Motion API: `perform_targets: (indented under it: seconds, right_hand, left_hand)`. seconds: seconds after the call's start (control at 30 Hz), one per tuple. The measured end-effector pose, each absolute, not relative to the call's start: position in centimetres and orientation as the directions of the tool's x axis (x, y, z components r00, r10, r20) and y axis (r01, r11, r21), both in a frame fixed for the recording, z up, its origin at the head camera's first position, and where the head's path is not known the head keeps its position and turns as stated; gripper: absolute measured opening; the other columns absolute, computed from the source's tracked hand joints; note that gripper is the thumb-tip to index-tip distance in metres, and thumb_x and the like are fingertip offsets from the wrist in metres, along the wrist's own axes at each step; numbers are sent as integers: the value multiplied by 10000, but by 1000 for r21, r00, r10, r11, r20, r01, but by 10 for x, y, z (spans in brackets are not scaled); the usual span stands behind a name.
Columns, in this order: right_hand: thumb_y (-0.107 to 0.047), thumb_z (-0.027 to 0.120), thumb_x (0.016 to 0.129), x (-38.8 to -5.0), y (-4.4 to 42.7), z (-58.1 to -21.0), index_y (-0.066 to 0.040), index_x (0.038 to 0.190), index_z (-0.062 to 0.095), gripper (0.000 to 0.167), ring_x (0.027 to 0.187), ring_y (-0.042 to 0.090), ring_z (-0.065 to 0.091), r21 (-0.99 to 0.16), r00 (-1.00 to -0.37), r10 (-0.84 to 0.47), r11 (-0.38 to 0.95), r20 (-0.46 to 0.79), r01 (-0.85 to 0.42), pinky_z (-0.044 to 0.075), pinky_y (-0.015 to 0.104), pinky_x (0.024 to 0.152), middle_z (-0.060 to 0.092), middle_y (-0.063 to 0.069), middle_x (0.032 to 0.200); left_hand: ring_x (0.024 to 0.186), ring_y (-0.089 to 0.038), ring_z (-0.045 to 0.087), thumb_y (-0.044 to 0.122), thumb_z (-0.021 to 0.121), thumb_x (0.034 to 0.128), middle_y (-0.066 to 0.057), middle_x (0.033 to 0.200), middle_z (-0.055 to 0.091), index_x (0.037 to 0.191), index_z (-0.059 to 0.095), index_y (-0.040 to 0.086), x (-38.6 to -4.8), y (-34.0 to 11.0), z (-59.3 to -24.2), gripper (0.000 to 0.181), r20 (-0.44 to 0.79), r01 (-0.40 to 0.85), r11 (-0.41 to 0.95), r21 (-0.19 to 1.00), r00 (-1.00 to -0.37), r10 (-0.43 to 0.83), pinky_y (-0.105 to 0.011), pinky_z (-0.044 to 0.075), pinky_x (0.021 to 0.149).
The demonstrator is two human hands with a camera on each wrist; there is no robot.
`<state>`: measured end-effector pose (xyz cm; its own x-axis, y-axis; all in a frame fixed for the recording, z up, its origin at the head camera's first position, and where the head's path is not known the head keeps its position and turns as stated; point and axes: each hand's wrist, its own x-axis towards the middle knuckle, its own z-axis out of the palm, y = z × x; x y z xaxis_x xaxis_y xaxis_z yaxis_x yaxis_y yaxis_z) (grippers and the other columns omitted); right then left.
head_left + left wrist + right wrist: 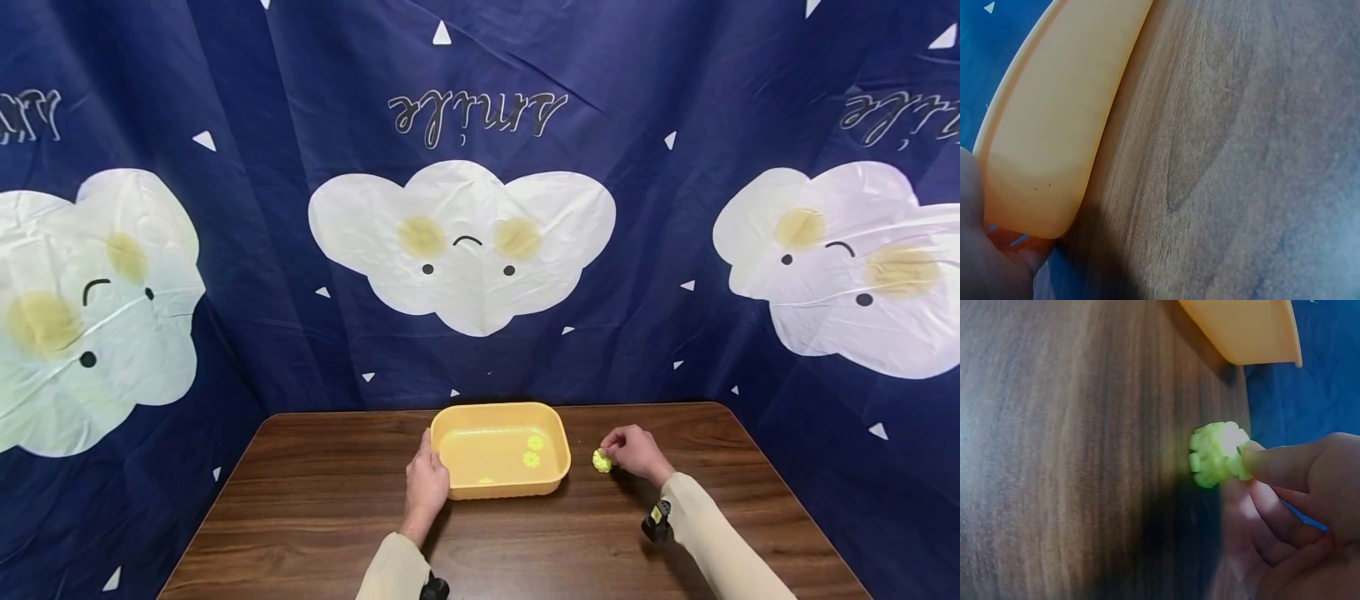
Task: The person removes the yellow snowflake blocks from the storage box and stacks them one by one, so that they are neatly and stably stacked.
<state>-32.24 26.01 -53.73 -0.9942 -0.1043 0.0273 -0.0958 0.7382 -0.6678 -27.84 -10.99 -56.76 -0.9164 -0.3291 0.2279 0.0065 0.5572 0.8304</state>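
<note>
My left hand (427,485) grips the left end of a yellow-orange plastic basin (517,490), thumb at its rim. In the left wrist view the fingers are mostly hidden behind the basin wall (1054,119). To the right of the basin, my right hand (637,452) pinches a bumpy yellow-green cluster of small plastic pieces (1215,456) between thumb and fingers, low over the table. Inside the basin lie two flower-shaped yellow-green pieces (531,459) at the right. A third bit of the same colour (486,480) shows partly at the front wall.
The brown wood-grain table (315,517) ends close behind the basin. A dark blue curtain (255,350) with white clouds hangs around its back and sides. Black wrist devices (656,522) sit on both sleeves.
</note>
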Motion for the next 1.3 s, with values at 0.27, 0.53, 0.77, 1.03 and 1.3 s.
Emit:
perform_targets:
  seconds: [0.27,0.53,0.77,1.03,1.3]
  right_hand:
    - [-98,761,851,-320,261,-542,-91,787,728,73,710,129,534,-632,-996,-77,771,38,-84,436,277,673,634,-33,721]
    - [-114,735,870,-320,262,-546,-80,823,744,59,743,126,548,-633,-996,-83,770,31,-84,449,283,699,675,-14,778]
    - [-100,717,879,-321,263,-549,-74,828,747,64,742,119,550,-637,-995,-96,766,21,-87,443,258,698,681,-12,783]
    - [-87,699,872,-319,261,-544,-70,835,746,62,731,131,557,-631,-996,-91,772,2,-72,454,278,677,678,0,789]
    - [-107,665,878,-320,257,-536,-56,868,728,81,730,154,557,-638,-999,-39,770,-2,-29,438,268,642,671,21,806]
  left_hand:
    - [1216,-477,598,-12,482,986,-341,1340,590,1495,440,-48,-278,-110,-569,513,230,9,555,832,-915,-331,-580,490,1020]
    - [1230,-473,591,-14,475,988,-338,1356,581,1498,433,-52,-277,-110,-567,513,226,8,552,834,-917,-328,-576,485,1031]
    - [1239,-468,587,-7,474,992,-336,1366,575,1504,430,-46,-277,-110,-566,515,215,2,545,839,-920,-327,-573,482,1037]
    - [1217,-475,599,-20,485,988,-346,1343,585,1492,443,-53,-276,-110,-565,506,231,15,545,838,-915,-330,-576,489,1024]
    - [1224,-470,596,-18,484,991,-334,1351,586,1502,441,-33,-275,-109,-562,513,221,5,544,839,-916,-334,-574,487,1028]
